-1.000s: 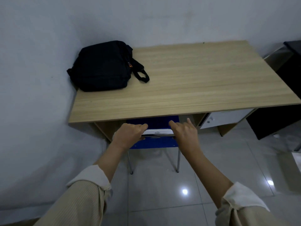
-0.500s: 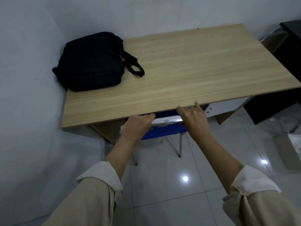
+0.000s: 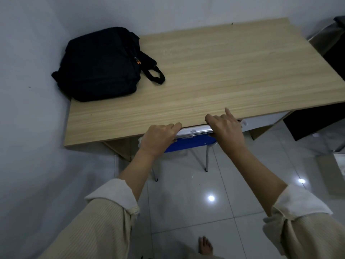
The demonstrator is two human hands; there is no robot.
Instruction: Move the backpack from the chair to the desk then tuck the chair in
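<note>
A black backpack (image 3: 101, 62) lies flat on the far left corner of the wooden desk (image 3: 233, 71), its handle loop pointing right. The blue chair (image 3: 190, 143) is pushed under the desk's front edge; only its backrest top rail and two thin metal legs show. My left hand (image 3: 158, 138) grips the left end of the rail. My right hand (image 3: 226, 128) grips the right end, forefinger raised against the desk edge. The seat is hidden under the desk.
White walls close in behind and to the left of the desk. A white drawer unit (image 3: 265, 121) sits under the desk's right side. A dark cabinet (image 3: 321, 120) stands at the right. My bare foot (image 3: 205, 246) rests on the glossy tiled floor.
Both hands have pushed the chair further under the desk; less of the blue backrest shows. My view has moved closer to the desk.
</note>
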